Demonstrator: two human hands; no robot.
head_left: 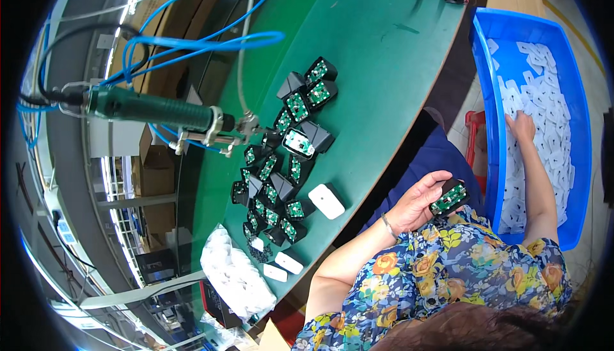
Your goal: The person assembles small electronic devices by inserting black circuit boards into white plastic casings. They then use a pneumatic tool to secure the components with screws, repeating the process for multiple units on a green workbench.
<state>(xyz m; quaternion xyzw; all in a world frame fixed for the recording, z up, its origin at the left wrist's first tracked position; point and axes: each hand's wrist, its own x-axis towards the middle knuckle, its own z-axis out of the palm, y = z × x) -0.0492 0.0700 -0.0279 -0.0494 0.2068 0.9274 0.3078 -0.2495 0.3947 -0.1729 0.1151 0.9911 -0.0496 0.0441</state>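
My left hand [419, 205] is closed round a black housing with a green circuit board [450, 198], held over my lap with the board side showing. My right hand [522, 127] reaches into a blue bin [485, 95] at the right, among many loose white plastic pieces [543, 120]. Its fingertips go down among the pieces, so whether they grip one is hidden. On the green table, several more black housings with boards [296, 106] stand in a cluster. One unit with a white rim [299, 143] sits beneath the tip of a hanging screwdriver [153, 109].
A white cover [326, 201] lies near the table's edge [384, 165], with two smaller white pieces [289, 262] nearer me. Beside them are small dark screws [259, 252] and a bag of white parts [233, 274]. Blue air hoses [211, 44] loop above; a red stool [474, 136] stands by the bin.
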